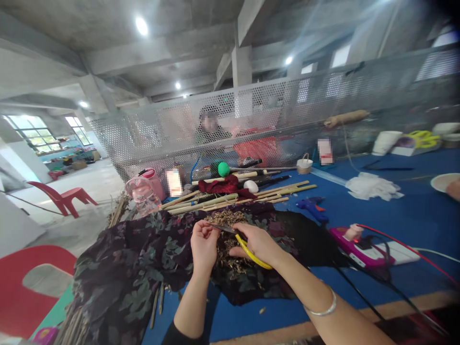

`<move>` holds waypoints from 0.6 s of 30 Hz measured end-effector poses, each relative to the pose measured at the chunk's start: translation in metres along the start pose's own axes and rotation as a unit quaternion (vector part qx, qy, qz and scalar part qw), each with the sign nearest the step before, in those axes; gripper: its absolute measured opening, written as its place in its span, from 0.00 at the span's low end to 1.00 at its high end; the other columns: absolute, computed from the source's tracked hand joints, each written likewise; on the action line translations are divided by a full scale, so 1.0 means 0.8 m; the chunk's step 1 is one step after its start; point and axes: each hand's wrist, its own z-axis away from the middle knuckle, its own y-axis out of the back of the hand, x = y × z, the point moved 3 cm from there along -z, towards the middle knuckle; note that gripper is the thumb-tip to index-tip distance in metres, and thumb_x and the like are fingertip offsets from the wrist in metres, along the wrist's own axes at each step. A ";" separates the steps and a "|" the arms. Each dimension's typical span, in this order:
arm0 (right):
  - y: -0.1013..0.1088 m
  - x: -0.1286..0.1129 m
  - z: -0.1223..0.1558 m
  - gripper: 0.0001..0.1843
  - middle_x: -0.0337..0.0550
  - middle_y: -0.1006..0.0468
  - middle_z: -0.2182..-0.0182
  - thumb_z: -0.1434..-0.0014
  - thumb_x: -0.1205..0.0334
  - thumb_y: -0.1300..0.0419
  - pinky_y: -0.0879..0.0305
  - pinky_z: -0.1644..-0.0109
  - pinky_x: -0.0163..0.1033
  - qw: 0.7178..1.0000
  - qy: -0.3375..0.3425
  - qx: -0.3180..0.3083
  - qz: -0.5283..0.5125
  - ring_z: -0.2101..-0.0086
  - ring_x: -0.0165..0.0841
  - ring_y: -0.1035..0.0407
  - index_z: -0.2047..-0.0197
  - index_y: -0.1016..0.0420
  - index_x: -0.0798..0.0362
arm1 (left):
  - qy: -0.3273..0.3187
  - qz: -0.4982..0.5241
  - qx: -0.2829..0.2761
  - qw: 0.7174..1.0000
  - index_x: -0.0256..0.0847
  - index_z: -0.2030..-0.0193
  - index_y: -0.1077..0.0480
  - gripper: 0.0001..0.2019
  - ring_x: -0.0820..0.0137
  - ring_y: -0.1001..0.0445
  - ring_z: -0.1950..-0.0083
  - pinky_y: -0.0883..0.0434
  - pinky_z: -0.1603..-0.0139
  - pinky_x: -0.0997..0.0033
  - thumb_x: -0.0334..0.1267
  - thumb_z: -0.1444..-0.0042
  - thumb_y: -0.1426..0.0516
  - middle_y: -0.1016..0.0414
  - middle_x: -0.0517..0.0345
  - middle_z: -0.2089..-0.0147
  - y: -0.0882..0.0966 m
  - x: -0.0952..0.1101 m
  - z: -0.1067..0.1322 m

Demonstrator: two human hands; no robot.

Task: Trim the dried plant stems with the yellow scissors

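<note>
Your right grip (256, 242) clasps yellow-handled metal scissors (226, 229), likely stiff, best held by their handles (257, 261); your left grip (204, 237) is pinched, contents unclear

A: Which colours do we see on the scissors (247, 251)?
B: We see bright yellow on the handles, while the blade is dark grey.
A: And the big cloth (143, 261), how do we describe its pattern?
B: We would say it is blackish purple, printed with grey-green leaves. The dried plant scraps (233, 264) are brown and straw-coloured.
A: Then we have the tabletop (233, 326), in strong blue.
B: The glue gun (311, 208) is also blue, with some orange. The power strip (373, 256) we call magenta and white.
A: We find also a vivid green ball (223, 169), and a dark red fabric (219, 187).
B: And the bangle (326, 312) is silver.
</note>
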 end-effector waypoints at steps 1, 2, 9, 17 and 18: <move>0.002 -0.001 0.000 0.28 0.47 0.24 0.59 0.53 0.42 0.39 0.37 0.59 0.38 1.000 -0.008 -0.003 0.012 0.59 0.40 0.29 0.52 0.32 0.50 | -0.001 -0.003 0.001 1.000 0.41 0.66 0.42 0.15 0.77 0.29 0.72 0.33 0.67 0.77 0.34 0.57 0.40 0.29 0.64 0.73 0.001 -0.001 0.000; 0.003 -0.002 0.001 0.27 0.45 0.23 0.62 0.52 0.41 0.40 0.38 0.62 0.36 1.000 -0.015 -0.008 0.024 0.62 0.39 0.29 0.54 0.31 0.49 | -0.001 -0.005 0.004 1.000 0.41 0.66 0.43 0.15 0.77 0.29 0.72 0.33 0.67 0.77 0.34 0.57 0.39 0.30 0.65 0.74 0.001 -0.001 0.000; 0.003 0.002 0.000 0.26 0.39 0.26 0.78 0.53 0.34 0.44 0.47 0.74 0.31 0.997 -0.038 -0.039 0.044 0.76 0.33 0.32 0.63 0.28 0.48 | 0.025 0.013 0.002 1.000 0.43 0.69 0.49 0.18 0.77 0.30 0.74 0.32 0.68 0.76 0.35 0.58 0.40 0.35 0.70 0.77 0.002 0.000 -0.002; 0.000 0.010 -0.001 0.24 0.42 0.25 0.79 0.49 0.37 0.46 0.47 0.74 0.33 0.994 -0.031 -0.035 0.096 0.76 0.35 0.31 0.62 0.25 0.47 | 0.032 -0.025 -0.015 0.999 0.43 0.71 0.48 0.16 0.78 0.32 0.76 0.33 0.69 0.76 0.35 0.58 0.40 0.37 0.71 0.79 0.006 -0.013 -0.004; 0.000 0.010 -0.001 0.24 0.43 0.24 0.78 0.49 0.37 0.46 0.47 0.74 0.33 0.994 -0.030 -0.035 0.100 0.76 0.35 0.31 0.63 0.25 0.47 | 0.037 -0.032 -0.016 0.999 0.43 0.71 0.48 0.16 0.77 0.31 0.76 0.34 0.70 0.77 0.35 0.58 0.41 0.36 0.70 0.78 0.006 -0.013 -0.004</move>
